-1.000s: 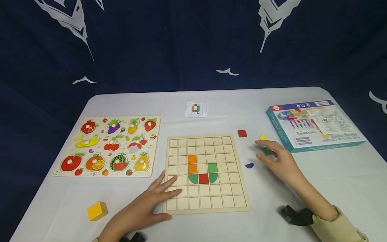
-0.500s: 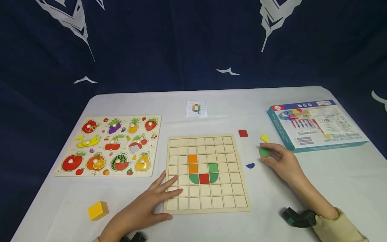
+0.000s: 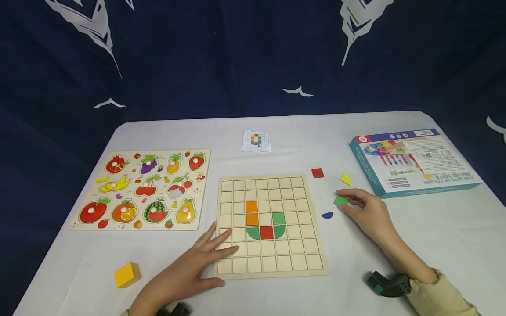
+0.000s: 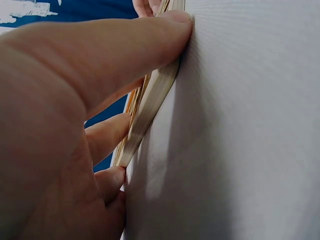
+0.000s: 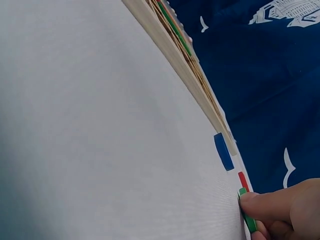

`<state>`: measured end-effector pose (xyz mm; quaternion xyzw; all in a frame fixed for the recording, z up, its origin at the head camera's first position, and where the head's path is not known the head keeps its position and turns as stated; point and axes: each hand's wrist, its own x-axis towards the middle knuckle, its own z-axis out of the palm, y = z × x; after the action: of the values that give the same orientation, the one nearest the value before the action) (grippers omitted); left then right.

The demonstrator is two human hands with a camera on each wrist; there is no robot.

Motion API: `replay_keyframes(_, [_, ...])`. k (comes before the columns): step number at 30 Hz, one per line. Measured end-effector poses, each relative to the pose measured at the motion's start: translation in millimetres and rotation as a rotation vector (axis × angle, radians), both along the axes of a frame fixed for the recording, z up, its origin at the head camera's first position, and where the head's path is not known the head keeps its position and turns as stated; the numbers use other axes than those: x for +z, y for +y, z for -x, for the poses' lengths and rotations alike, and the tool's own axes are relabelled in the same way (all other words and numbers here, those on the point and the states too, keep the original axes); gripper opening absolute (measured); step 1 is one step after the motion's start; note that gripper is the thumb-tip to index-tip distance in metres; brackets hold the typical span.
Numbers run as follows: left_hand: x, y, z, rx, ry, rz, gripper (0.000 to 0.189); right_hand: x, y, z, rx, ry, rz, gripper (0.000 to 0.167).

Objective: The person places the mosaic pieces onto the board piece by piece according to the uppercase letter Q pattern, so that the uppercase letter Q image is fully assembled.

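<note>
My right hand point(image 3: 368, 213) pinches a green square tile point(image 3: 341, 200) between thumb and fingers, right of the board. The wrist view on that side shows the green tile point(image 5: 247, 212) close over the white cloth. My left hand point(image 3: 189, 272) lies with spread, straight fingers on the lower left corner of a wooden grid board point(image 3: 272, 266); its thumb point(image 4: 165, 37) is at the board's edge. In the grid sit two orange squares point(image 3: 251, 213), a red square point(image 3: 266, 232), a green square point(image 3: 278, 218) and two green quarter-round tiles point(image 3: 279, 231).
Loose beside the board lie a red square point(image 3: 317, 173), a yellow piece point(image 3: 345, 179) and a blue half-round point(image 3: 327, 215). A pattern card point(image 3: 256, 141) lies behind it. A fruit puzzle point(image 3: 142, 191) and yellow block point(image 3: 127, 275) are left, a box point(image 3: 413, 162) right.
My right hand has taken hold of the green tile beside the yellow piece and shifted it slightly left. The left hand has stayed in place on the board.
</note>
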<state>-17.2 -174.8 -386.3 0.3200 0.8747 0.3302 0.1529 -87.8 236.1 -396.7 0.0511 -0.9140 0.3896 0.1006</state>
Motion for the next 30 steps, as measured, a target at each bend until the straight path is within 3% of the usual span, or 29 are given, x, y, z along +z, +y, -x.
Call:
replay_keyframes(11, [-0.6, -0.8, 0.9, -0.005, 0.013, 0.003, 0.074, 11.6, -8, 4.5, 0.057, -0.037, 0.077, 0.033])
replay_keyframes(19, [0.8, 0.2, 0.8, -0.004, 0.002, 0.004, 0.073, 33.4, -43, 20.0, 0.231, -0.071, 0.188, 0.032])
replay_keyframes(23, [0.8, 0.4, 0.4, 0.001, -0.007, 0.005, 0.073, 31.9, -62, 29.5, 0.331, -0.123, 0.222, 0.029])
replay_keyframes(30, [-0.4, 0.4, 0.5, 0.006, -0.02, 0.006, 0.073, 22.0, -87, 38.8, 0.481, -0.167, 0.161, 0.029])
